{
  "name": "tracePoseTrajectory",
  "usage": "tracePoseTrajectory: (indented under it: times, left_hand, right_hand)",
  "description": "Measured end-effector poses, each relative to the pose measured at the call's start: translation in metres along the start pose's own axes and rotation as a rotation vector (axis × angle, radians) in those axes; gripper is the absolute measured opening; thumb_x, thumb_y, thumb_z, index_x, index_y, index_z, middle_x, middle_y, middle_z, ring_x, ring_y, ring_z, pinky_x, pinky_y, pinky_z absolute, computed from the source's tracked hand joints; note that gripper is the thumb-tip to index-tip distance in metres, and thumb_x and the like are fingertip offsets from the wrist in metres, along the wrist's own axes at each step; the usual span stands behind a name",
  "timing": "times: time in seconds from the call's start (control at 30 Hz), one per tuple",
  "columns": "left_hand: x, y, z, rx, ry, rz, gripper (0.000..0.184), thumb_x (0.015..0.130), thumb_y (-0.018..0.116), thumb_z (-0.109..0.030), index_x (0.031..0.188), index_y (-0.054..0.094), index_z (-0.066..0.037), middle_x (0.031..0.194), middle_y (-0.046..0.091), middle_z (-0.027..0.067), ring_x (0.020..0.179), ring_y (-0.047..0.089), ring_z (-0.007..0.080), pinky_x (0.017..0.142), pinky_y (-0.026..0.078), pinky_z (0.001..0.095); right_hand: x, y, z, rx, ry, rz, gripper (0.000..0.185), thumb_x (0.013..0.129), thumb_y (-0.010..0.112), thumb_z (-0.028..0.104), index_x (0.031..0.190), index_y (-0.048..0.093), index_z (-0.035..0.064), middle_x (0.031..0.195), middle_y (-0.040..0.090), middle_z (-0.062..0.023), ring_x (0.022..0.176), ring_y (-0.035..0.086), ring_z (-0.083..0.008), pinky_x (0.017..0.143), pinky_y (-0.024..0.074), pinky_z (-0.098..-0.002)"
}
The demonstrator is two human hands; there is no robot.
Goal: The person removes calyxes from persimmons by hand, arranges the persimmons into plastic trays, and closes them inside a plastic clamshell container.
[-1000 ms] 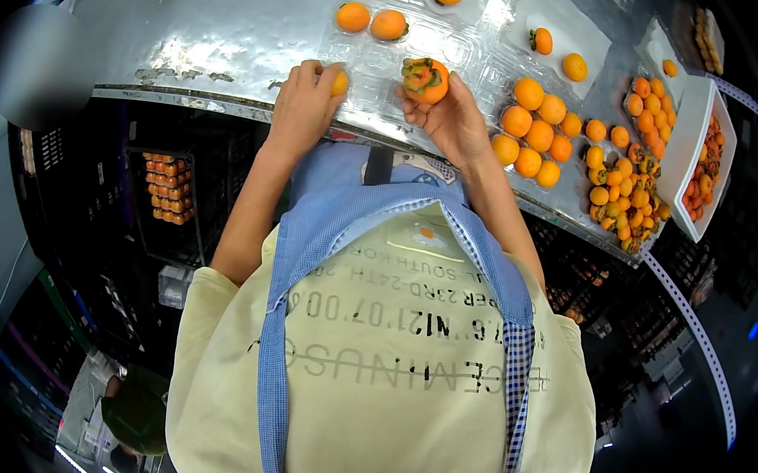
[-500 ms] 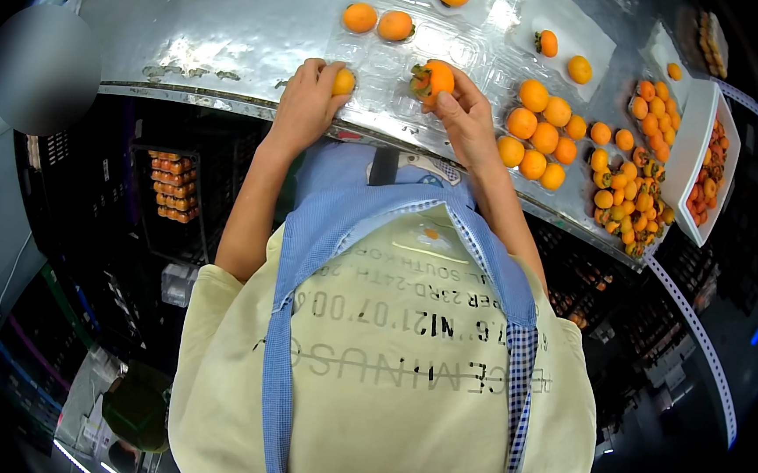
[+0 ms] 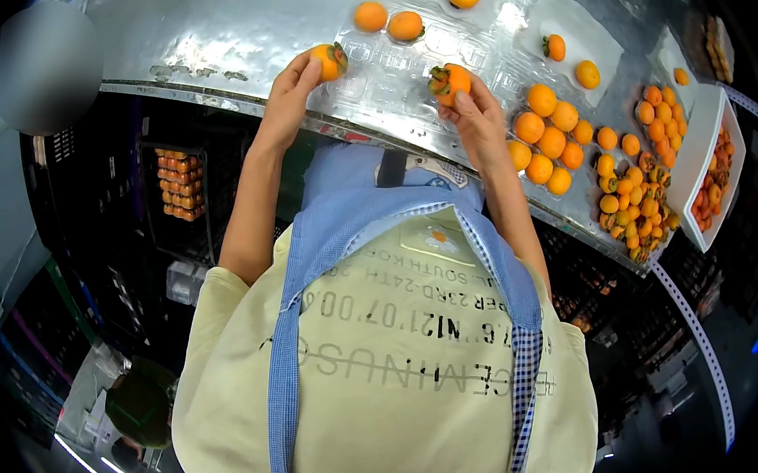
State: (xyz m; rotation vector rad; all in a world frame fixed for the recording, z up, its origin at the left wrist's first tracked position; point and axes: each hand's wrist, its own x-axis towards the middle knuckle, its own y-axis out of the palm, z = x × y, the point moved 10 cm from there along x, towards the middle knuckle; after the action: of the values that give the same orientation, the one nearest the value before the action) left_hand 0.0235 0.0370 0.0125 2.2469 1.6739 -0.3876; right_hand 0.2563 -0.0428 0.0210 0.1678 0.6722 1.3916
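Note:
A yellow-orange persimmon point(image 3: 328, 61) with its green calyx turned to the right is gripped by my left hand point(image 3: 292, 90), at the left edge of a clear plastic tray. My right hand point(image 3: 480, 116) has its fingers round a deeper orange persimmon point(image 3: 456, 84), whose leafy calyx faces left. Between and beyond the hands lies the clear tray point(image 3: 390, 83) with moulded hollows. Two persimmons, one point(image 3: 371, 16) beside another point(image 3: 406, 26), sit in its far left part. Right of my right hand, several persimmons point(image 3: 552, 141) stand in rows close together.
A heap of small persimmons point(image 3: 636, 206) lies at the table's right end, by a white crate point(image 3: 705, 163) of redder fruit. Loose persimmons rest on white sheets point(image 3: 577, 39) at the back. Below the metal table point(image 3: 209, 27), a dark crate holds stacked fruit packs point(image 3: 179, 186).
My left hand has lifted its persimmon from the tray's near left side and turned it so the calyx shows. My right hand still holds its persimmon. The whole view has shifted slightly.

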Motion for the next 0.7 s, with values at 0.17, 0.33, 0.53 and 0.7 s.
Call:
tracePoseTrajectory:
  times: [0.17, 0.33, 0.53, 0.7]
  left_hand:
    - [-0.008, 0.018, -0.02, 0.548, 0.241, 0.001, 0.04, 0.089, 0.058, -0.026, 0.12, 0.053, -0.001, 0.111, 0.055, 0.0132, 0.103, 0.053, 0.026, 0.095, 0.039, 0.0363]
    - [-0.024, 0.047, -0.035, 1.316, 0.567, 0.007, 0.042, 0.081, 0.067, -0.027, 0.116, 0.056, -0.005, 0.108, 0.053, 0.0145, 0.103, 0.049, 0.0305, 0.093, 0.037, 0.04]
    - [-0.019, 0.054, -0.036, 1.272, 0.522, 0.028, 0.041, 0.079, 0.068, -0.027, 0.114, 0.059, -0.007, 0.105, 0.054, 0.0131, 0.103, 0.048, 0.0311, 0.093, 0.036, 0.0409]
    - [-0.017, 0.066, -0.051, 0.7, 0.341, 0.077, 0.035, 0.086, 0.063, -0.02, 0.117, 0.058, -0.005, 0.106, 0.059, 0.0079, 0.096, 0.055, 0.0196, 0.085, 0.044, 0.0317]
  right_hand:
    - [-0.001, -0.003, -0.013, -0.067, 0.063, -0.013, 0.055, 0.086, 0.065, 0.029, 0.129, 0.046, -0.0006, 0.115, 0.061, -0.0105, 0.095, 0.058, -0.013, 0.074, 0.0446, -0.0234]
    - [-0.001, -0.004, -0.017, -0.1, 0.106, -0.011, 0.056, 0.086, 0.065, 0.029, 0.13, 0.045, -0.0007, 0.116, 0.061, -0.0111, 0.097, 0.058, -0.0137, 0.075, 0.0448, -0.0231]
    - [-0.002, -0.004, -0.024, 0.107, 0.134, 0.048, 0.053, 0.087, 0.065, 0.024, 0.129, 0.045, -0.0001, 0.116, 0.059, -0.0121, 0.101, 0.059, -0.0168, 0.081, 0.0476, -0.027]
    - [-0.01, 0.008, 0.006, -0.072, -0.021, 0.024, 0.05, 0.08, 0.072, 0.012, 0.123, 0.049, 0.0016, 0.113, 0.059, -0.0106, 0.1, 0.059, -0.0189, 0.082, 0.0493, -0.0297]
